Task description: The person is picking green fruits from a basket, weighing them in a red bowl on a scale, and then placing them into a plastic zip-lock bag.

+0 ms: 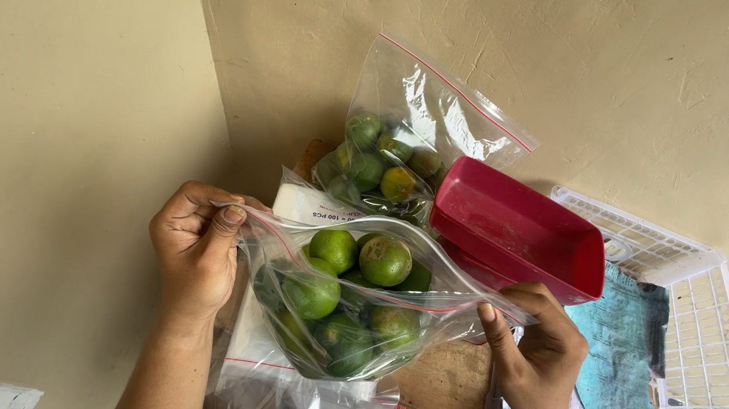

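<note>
Head cam: I've got the near zip bag (348, 305) of green limes (335, 249) held up between both hands, in front of the wall corner and over a brown board (445, 381). Left hand (197, 251) is pinched shut on the bag's left top corner, thumb pressed over curled fingers. Right hand (543, 348) is clamped on the right top corner, thumb on the seal strip.

Bag mouth faces up and a bit toward the camera. Its long axis is the seal line, running left to right between my hands and dipping slightly at the right. The limes sag in a lump below the middle. The mouth looks partly open in the centre, though I can't tell how far.

My read on doing this well: keep the two corners level and taut so the strips line up, let the fruit hang clear of the seal, and don't let a lime ride up into the track.

Behind it a second zip bag (404, 142) of limes leans on the wall. A red tray (518, 230) sits just right of that, touching it. A white plastic basket (718, 392) with a teal cloth (619, 365) is at far right
</note>
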